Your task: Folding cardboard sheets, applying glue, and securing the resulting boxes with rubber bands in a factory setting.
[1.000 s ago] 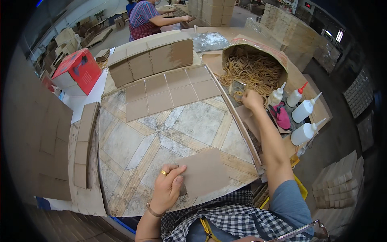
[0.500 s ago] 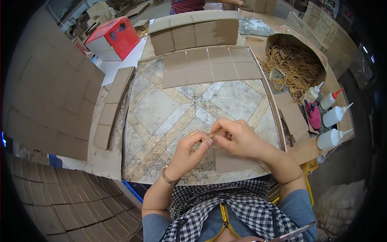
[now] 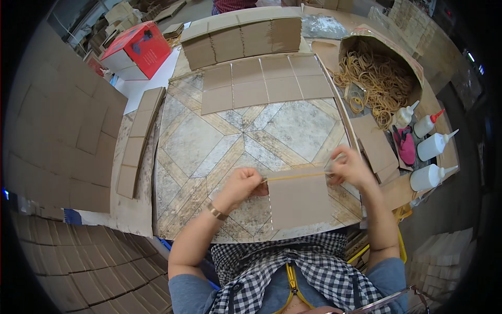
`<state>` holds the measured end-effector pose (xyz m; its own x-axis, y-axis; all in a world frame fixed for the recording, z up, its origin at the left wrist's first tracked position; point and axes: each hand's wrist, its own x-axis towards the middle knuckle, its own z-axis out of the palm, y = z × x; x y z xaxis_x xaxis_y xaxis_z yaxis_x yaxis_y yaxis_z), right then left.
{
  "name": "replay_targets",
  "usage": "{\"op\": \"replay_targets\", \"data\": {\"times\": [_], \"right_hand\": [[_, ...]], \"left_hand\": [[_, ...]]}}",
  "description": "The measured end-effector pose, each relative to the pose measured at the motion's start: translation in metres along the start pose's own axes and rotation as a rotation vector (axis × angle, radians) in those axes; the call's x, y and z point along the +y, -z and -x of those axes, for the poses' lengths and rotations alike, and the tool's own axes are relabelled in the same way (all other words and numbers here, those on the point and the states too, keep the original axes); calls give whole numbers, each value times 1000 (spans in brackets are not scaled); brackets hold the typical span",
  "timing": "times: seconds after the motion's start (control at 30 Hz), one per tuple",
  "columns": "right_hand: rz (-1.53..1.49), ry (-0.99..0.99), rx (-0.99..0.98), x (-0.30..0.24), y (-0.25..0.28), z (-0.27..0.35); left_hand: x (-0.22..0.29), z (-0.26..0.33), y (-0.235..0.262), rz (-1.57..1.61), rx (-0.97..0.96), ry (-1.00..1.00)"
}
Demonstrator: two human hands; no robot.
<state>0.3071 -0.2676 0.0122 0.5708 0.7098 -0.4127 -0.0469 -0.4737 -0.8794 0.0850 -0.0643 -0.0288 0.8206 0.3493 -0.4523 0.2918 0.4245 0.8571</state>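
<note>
Your left hand [image 3: 244, 183] and right hand [image 3: 349, 168], fingers pinched nearly closed, stretch a rubber band [image 3: 297, 177] over the cardboard square [image 3: 299, 203]; beyond that square, rightward, a sack [image 3: 400, 48] holds tan loops [image 3: 377, 83].

Light even and moderately bright over surface [image 3: 212, 133]; shadows soft. Sack [image 3: 410, 57] darkens inside. Glare on plastic sheet [image 3: 327, 27], upper edge. Small bright lights [image 3: 471, 56] at right rim; floor [image 3: 455, 201] there dim. Right hand [image 3: 348, 166] motion-blurred, left hand [image 3: 243, 183] crisper. Fisheye bends straight edges; corners black. Pale stacks [image 3: 439, 267], lower right, soft, detail lost.
</note>
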Motion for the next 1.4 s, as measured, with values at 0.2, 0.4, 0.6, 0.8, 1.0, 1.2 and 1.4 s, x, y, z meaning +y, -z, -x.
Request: {"op": "replay_targets", "data": {"times": [0.2, 0.4, 0.6, 0.8, 1.0, 1.2, 1.4], "right_hand": [[-84, -12, -163, 34, -38, -6], [-187, 620, -165, 12, -41, 24], [-142, 671, 6, 26, -61, -6], [-197, 279, -419, 6, -41, -35], [199, 627, -223, 46, -37, 38], [-446, 245, -269, 30, -55, 53], [-591, -203, -238, 25, -46, -6]], "left_hand": [[-25, 9, -24, -750, 294, -449], [2, 25, -39, -150, 120, -890], [-9, 13, 13, -198, 26, -753], [10, 1, 31, -161, -14, -346], [-44, 30, 19, -223, -26, -402], [-31, 45, -7, -152, 155, -369], [-41, 63, -10, 84, -74, 237]]}}
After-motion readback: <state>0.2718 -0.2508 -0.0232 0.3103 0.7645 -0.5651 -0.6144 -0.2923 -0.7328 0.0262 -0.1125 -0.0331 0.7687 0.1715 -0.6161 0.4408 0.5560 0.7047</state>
